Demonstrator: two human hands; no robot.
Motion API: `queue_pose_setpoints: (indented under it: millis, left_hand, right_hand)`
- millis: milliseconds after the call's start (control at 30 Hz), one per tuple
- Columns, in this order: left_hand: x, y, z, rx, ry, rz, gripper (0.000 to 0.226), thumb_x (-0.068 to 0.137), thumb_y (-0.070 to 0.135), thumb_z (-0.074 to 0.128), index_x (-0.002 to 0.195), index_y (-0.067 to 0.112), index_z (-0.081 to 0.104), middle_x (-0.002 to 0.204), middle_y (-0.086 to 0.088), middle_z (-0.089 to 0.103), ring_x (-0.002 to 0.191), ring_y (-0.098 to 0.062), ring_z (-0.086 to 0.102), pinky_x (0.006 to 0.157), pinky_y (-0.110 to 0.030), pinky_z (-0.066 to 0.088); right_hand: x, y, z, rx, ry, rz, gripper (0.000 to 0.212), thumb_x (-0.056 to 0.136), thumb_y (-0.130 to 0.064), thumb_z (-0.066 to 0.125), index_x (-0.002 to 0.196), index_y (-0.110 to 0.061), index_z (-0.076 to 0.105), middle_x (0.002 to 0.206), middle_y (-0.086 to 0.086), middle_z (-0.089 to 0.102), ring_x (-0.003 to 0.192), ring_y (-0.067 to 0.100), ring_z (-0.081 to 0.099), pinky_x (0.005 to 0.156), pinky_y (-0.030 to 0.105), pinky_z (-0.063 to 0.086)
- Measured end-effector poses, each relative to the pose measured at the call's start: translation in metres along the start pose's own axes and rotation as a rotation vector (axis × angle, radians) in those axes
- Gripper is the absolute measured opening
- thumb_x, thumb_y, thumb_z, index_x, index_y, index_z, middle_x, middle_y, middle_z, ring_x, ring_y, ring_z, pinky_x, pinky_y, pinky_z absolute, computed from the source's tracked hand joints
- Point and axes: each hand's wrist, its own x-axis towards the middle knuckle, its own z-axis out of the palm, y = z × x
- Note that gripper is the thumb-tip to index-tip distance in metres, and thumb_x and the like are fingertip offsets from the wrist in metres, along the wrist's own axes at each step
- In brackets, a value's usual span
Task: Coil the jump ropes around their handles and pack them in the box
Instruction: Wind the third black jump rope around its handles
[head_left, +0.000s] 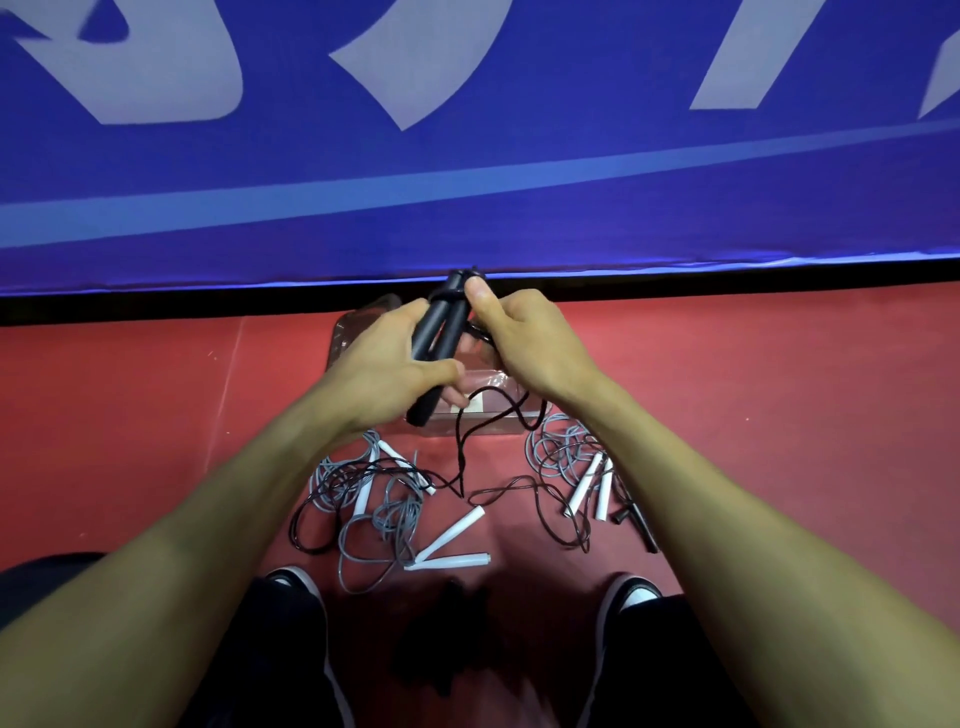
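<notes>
Two black handles (436, 343) held side by side in the left hand (384, 374), likely so cord wraps both; right hand (519, 338) pinches the black rope (462, 447) at their top. Clear box (467, 410) directly beneath. Three white-handled ropes (447, 540) loose on the floor, one more black-handled at right.

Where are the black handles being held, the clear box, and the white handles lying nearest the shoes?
black handles (437, 332), head view, on the shafts between the hands.
clear box (349, 332), head view, on its left wall.
white handles (448, 560), head view, on the lower handle's middle.
</notes>
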Motion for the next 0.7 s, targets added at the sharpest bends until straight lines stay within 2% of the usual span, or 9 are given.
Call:
queue_pose_setpoints:
  millis: [67,167,333,433,500,533,600,633,700]
  left_hand:
    - [-0.001,0.0,0.005,-0.036,-0.004,0.003,0.03,0.09,0.004,0.068,0.112,0.01,0.049,0.092,-0.017,0.07,0.067,-0.03,0.07,0.069,-0.052,0.061]
    - [0.0,0.001,0.012,0.145,0.102,-0.005,0.025,0.097,0.019,0.065,0.106,0.013,0.042,0.084,-0.013,0.065,0.06,-0.021,0.06,0.058,-0.04,0.056]
    - [-0.002,0.004,0.018,0.479,0.149,0.05,0.026,0.102,0.04,0.05,0.111,0.018,0.041,0.089,-0.003,0.059,0.076,-0.021,0.061,0.069,-0.041,0.05]
    - [0.002,0.003,0.013,0.41,0.061,-0.025,0.045,0.098,0.056,0.041,0.128,0.023,0.049,0.114,-0.001,0.066,0.102,-0.021,0.063,0.093,-0.045,0.05]
    - [0.001,0.006,0.011,0.194,0.014,-0.038,0.06,0.086,0.065,0.042,0.13,0.027,0.058,0.124,0.002,0.067,0.115,-0.019,0.062,0.106,-0.047,0.044]
    - [0.002,0.004,0.011,0.042,0.017,-0.031,0.056,0.085,0.062,0.046,0.121,0.024,0.066,0.119,-0.002,0.07,0.113,-0.021,0.063,0.104,-0.047,0.045]
    - [0.002,0.004,0.011,-0.109,0.048,-0.003,0.04,0.088,0.047,0.048,0.094,0.014,0.07,0.09,-0.008,0.069,0.084,-0.026,0.058,0.08,-0.039,0.046]
    - [0.002,0.005,0.011,-0.099,0.061,0.027,0.036,0.089,0.042,0.046,0.087,0.013,0.067,0.08,-0.006,0.063,0.074,-0.021,0.053,0.069,-0.035,0.042]
    - [0.002,0.005,0.01,0.002,0.045,0.097,0.027,0.092,0.039,0.047,0.086,0.019,0.064,0.071,0.01,0.06,0.064,-0.007,0.051,0.063,-0.03,0.04]
  right_hand:
    - [0.0,0.002,0.001,-0.024,0.018,0.014,0.061,0.106,-0.048,0.035,0.053,-0.019,0.032,0.048,-0.002,0.037,0.042,0.011,0.028,0.044,0.025,0.023]
    - [-0.001,0.002,0.004,-0.018,0.034,0.032,0.062,0.106,-0.05,0.034,0.052,-0.018,0.033,0.047,-0.006,0.039,0.041,0.009,0.033,0.042,0.021,0.024]
    - [-0.006,0.003,0.012,0.001,-0.051,0.05,0.062,0.096,-0.064,0.045,0.063,-0.013,0.048,0.058,-0.001,0.046,0.054,0.015,0.041,0.056,0.032,0.035]
    - [-0.006,0.002,0.01,0.028,-0.037,0.029,0.058,0.098,-0.059,0.048,0.062,-0.014,0.044,0.053,-0.005,0.038,0.048,0.01,0.034,0.053,0.029,0.03]
    - [-0.004,0.0,0.007,0.04,-0.023,0.029,0.061,0.1,-0.058,0.045,0.063,-0.01,0.05,0.051,-0.007,0.041,0.045,0.008,0.036,0.053,0.028,0.032]
    - [-0.003,0.0,0.005,0.054,-0.019,0.034,0.064,0.1,-0.058,0.044,0.068,-0.004,0.056,0.05,-0.007,0.045,0.045,0.006,0.039,0.054,0.027,0.034]
    - [-0.001,0.0,0.001,0.084,-0.003,0.048,0.068,0.1,-0.059,0.042,0.077,0.002,0.063,0.051,-0.008,0.05,0.043,0.005,0.04,0.054,0.026,0.035]
    - [0.0,0.0,0.0,0.093,0.013,0.051,0.07,0.099,-0.06,0.043,0.08,0.004,0.062,0.054,-0.006,0.05,0.045,0.007,0.04,0.055,0.027,0.035]
    - [0.001,0.001,-0.001,0.102,0.027,0.053,0.074,0.098,-0.062,0.042,0.085,0.008,0.06,0.06,0.0,0.047,0.046,0.009,0.037,0.055,0.028,0.032]
